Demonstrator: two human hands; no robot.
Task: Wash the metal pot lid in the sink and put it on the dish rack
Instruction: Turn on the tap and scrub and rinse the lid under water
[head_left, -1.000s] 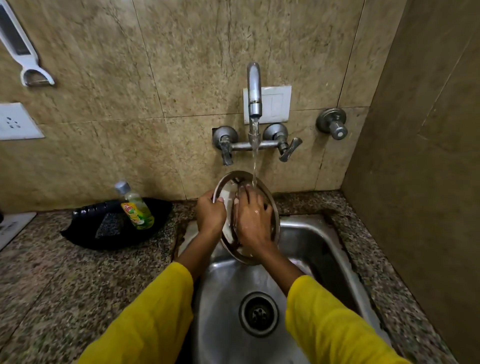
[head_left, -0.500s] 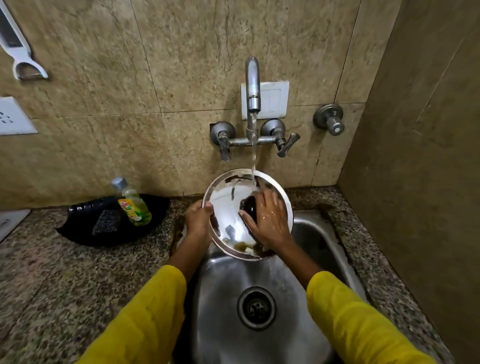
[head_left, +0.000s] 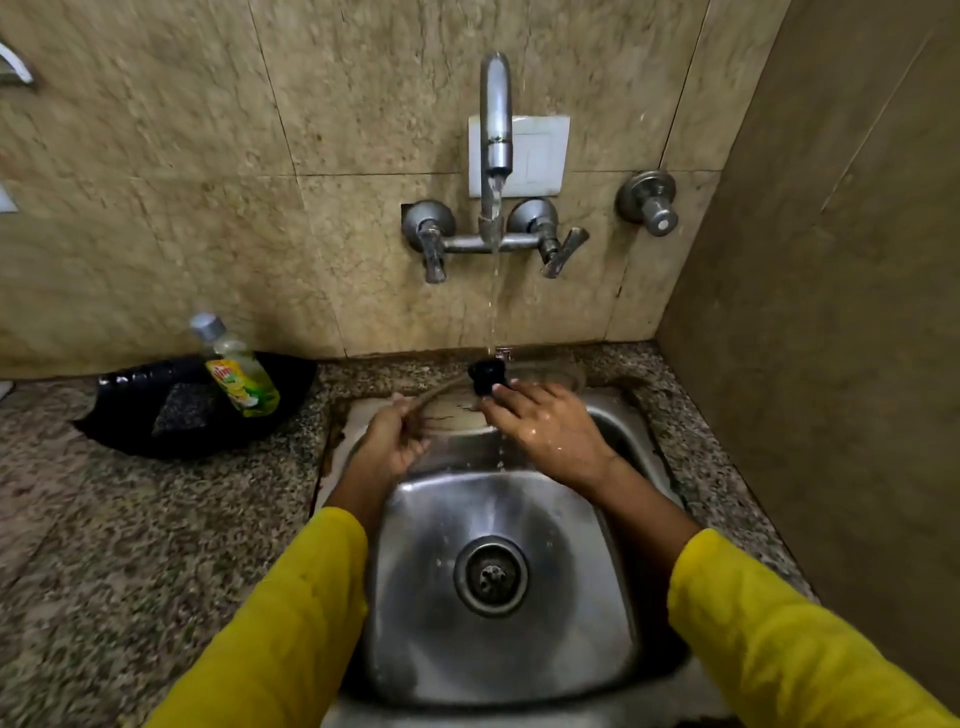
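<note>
The metal pot lid (head_left: 454, 410) is blurred and lies almost flat over the back of the steel sink (head_left: 415, 613), with its black knob (head_left: 487, 376) pointing up. Water from the tap (head_left: 496, 130) falls onto the knob. My left hand (head_left: 395, 441) grips the lid's left rim. My right hand (head_left: 550, 431) lies on the lid's right side, its fingertips against the knob. No dish rack is in view.
A black pan (head_left: 130, 431) holding a scrub pad and a green dish soap bottle (head_left: 241, 374) sits on the granite counter to the left of the sink. A tiled wall stands close on the right. The drain (head_left: 491, 576) is uncovered.
The lid has tipped from nearly upright, its shiny underside facing me, to almost flat with the knob on top. Both hands moved with it; the view shifted downward.
</note>
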